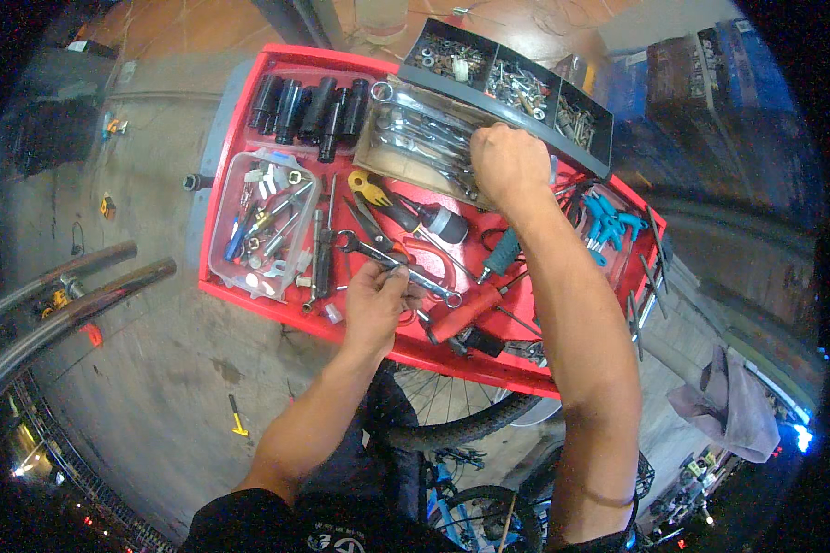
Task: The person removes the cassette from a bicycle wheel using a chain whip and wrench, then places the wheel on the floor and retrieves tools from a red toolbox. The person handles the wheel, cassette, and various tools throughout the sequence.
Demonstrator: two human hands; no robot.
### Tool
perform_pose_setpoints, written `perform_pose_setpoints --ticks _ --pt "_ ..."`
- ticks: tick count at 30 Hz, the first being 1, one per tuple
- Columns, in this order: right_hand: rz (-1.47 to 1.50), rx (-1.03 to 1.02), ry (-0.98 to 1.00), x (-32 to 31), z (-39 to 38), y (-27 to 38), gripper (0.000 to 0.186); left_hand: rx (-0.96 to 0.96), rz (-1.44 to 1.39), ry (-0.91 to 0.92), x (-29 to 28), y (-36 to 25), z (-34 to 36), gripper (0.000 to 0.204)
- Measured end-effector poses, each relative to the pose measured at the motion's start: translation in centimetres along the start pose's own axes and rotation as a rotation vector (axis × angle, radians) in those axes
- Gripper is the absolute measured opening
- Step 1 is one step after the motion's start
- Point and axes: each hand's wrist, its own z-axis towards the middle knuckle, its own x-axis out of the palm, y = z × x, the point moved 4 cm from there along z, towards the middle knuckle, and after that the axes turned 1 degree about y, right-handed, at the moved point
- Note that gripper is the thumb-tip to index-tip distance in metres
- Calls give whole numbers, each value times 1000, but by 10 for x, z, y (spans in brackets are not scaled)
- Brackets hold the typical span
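Note:
Between the fingers and thumb of my left hand is a combination wrench, its open jaw toward the upper left and its ring end toward the lower right. My right hand is closed over the right end of a shallow cardboard box. Several shiny wrenches lie in that box, and some run under my right hand. What those fingers grip is hidden. Below the box, yellow-and-black pliers and a stubby black-handled tool rest in the red tray.
Black sockets fill the tray's far left, above a clear plastic bin of small parts. A dark divided case of fasteners sits at the far edge. Blue-handled hex keys lie right. A bicycle wheel stands below the near edge.

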Motion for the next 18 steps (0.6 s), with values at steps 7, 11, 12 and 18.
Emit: perform_pose_setpoints --ticks 7,11,12,18 --pt "27 -61 15 3 2 -3 17 -2 -17 32 -1 0 0 13" --pt "5 -38 -1 2 1 -3 19 -5 -34 40 -1 -1 -1 13" --pt "10 -42 19 2 1 -3 20 -6 -35 38 -1 0 -1 13" --pt "71 -125 6 0 -7 -1 20 -3 11 36 -2 1 1 13"
